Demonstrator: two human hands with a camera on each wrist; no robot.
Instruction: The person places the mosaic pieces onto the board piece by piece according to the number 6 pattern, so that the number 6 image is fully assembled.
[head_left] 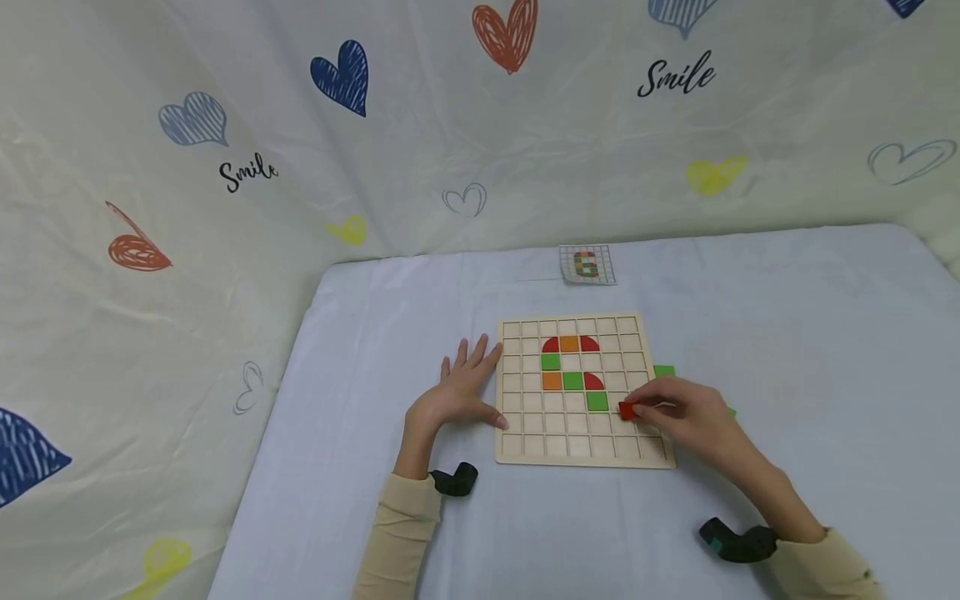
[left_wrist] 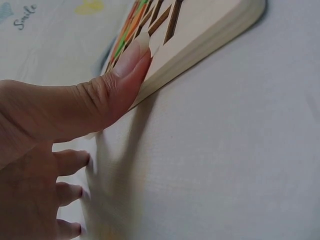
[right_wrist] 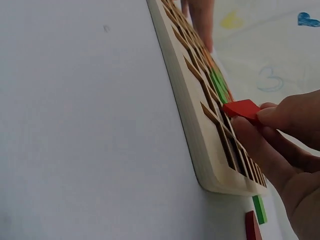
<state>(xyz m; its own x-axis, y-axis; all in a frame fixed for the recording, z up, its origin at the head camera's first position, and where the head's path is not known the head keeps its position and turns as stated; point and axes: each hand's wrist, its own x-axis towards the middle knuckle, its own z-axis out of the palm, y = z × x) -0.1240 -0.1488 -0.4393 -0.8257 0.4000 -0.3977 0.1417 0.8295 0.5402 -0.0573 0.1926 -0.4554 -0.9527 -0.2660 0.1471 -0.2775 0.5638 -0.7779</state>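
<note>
While the left hand lies at the left edge of the wooden grid board, its fingers are straight and spread, gripping nothing, with the thumb touching the board's rim. A black device sits at that wrist, beside a beige sleeve. On the board, the far row of pieces runs red quarter-circle, orange square, second red quarter-circle; nearer, a green square fills the left cell; then come another orange square, another green square and a third red quarter-circle, with a last green square nearest. Beyond the board, at the table's far edge, lies a pattern card. To the right of the nearest green square, the right hand pinches a red piece between thumb and finger over the grid; whether it touches the board I cannot tell. A green tile shows just past the board's right edge.
</note>
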